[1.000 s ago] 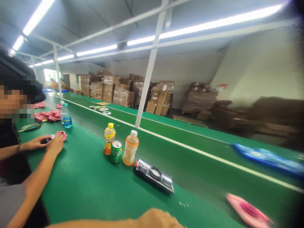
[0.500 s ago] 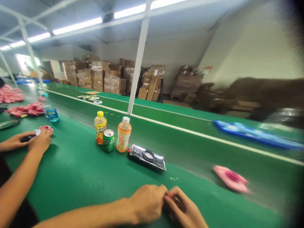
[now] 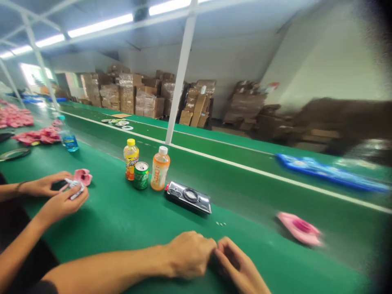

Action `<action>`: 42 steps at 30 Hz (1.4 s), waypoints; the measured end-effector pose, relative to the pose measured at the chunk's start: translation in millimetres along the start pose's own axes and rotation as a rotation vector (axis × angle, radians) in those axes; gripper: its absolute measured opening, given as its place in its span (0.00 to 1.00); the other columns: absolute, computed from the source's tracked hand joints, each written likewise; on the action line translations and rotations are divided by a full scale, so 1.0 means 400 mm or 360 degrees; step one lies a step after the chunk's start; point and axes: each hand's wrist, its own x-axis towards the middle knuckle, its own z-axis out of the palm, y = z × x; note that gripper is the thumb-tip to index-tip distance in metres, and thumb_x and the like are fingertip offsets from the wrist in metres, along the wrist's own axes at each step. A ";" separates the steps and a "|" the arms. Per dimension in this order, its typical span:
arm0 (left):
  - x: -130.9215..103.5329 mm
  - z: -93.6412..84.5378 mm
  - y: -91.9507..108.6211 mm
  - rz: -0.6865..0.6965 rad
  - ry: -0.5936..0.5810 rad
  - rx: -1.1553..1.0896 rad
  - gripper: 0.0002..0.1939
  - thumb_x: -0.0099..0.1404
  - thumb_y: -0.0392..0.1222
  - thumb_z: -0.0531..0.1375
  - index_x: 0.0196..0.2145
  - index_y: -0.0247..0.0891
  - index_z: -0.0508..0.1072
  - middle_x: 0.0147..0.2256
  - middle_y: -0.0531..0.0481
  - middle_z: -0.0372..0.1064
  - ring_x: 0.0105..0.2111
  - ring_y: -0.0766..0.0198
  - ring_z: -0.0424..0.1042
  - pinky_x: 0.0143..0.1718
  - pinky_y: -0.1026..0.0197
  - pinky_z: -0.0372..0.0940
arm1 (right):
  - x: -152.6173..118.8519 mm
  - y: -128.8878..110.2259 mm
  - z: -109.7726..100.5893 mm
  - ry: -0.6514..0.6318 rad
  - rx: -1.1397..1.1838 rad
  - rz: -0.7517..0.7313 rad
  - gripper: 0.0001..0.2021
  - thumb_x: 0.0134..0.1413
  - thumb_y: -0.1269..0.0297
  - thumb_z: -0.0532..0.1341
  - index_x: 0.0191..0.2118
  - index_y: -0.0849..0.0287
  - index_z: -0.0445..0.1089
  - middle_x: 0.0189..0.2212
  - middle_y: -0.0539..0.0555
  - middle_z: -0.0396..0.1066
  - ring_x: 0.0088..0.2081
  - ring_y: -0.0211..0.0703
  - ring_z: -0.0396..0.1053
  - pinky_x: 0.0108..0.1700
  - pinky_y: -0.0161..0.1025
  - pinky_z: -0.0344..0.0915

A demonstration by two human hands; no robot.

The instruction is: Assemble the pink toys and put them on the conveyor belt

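Observation:
My left hand (image 3: 191, 253) is closed low over the green table (image 3: 122, 232), its fingertips meeting those of my right hand (image 3: 237, 263). The right thumb and index finger are pinched together. Anything between the fingertips is too small or hidden to make out. Beyond my hands lies a dark phone-like item (image 3: 189, 197) with a ring on its back. Several tiny pale bits (image 3: 221, 223) rest on the green surface just past my fingers. To the right is a pink flower-shaped piece (image 3: 300, 229), somewhat blurred.
An orange bottle (image 3: 159, 169), a green can (image 3: 141, 176) and a yellow-capped bottle (image 3: 131, 159) stand beyond my left forearm. At left, another person's hands (image 3: 65, 200) hold a white and pink piece. A blue item (image 3: 330, 173) lies at right; a white post (image 3: 180, 77) rises behind.
The other person's hands have moved right, and the pink and white pieces show more clearly. My hands remain together, fingertips touching, almost in place. The view has shifted slightly.

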 end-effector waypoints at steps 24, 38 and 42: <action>-0.638 -0.294 -0.184 -0.0869 0.0418 -0.0358 0.23 0.61 0.52 0.69 0.51 0.41 0.75 0.49 0.46 0.73 0.49 0.53 0.73 0.55 0.54 0.68 | 0.182 -0.207 0.528 -0.0434 -0.0047 -0.0343 0.27 0.60 0.35 0.56 0.35 0.58 0.71 0.26 0.52 0.71 0.25 0.41 0.68 0.25 0.36 0.67; -0.499 -0.087 0.059 -0.0549 0.0525 -0.0536 0.21 0.73 0.41 0.55 0.61 0.46 0.71 0.57 0.44 0.70 0.57 0.52 0.70 0.61 0.50 0.65 | -0.232 -0.098 0.182 -0.0075 -0.0128 0.0024 0.26 0.63 0.38 0.58 0.40 0.59 0.75 0.26 0.50 0.70 0.26 0.38 0.63 0.26 0.33 0.62; -0.420 -0.146 -0.041 -0.0276 0.0247 -0.0447 0.21 0.69 0.39 0.59 0.59 0.48 0.75 0.54 0.43 0.70 0.55 0.50 0.68 0.62 0.47 0.62 | -0.228 -0.071 0.191 -0.0013 -0.0048 0.0018 0.27 0.62 0.36 0.59 0.41 0.60 0.76 0.24 0.49 0.68 0.24 0.37 0.62 0.26 0.33 0.62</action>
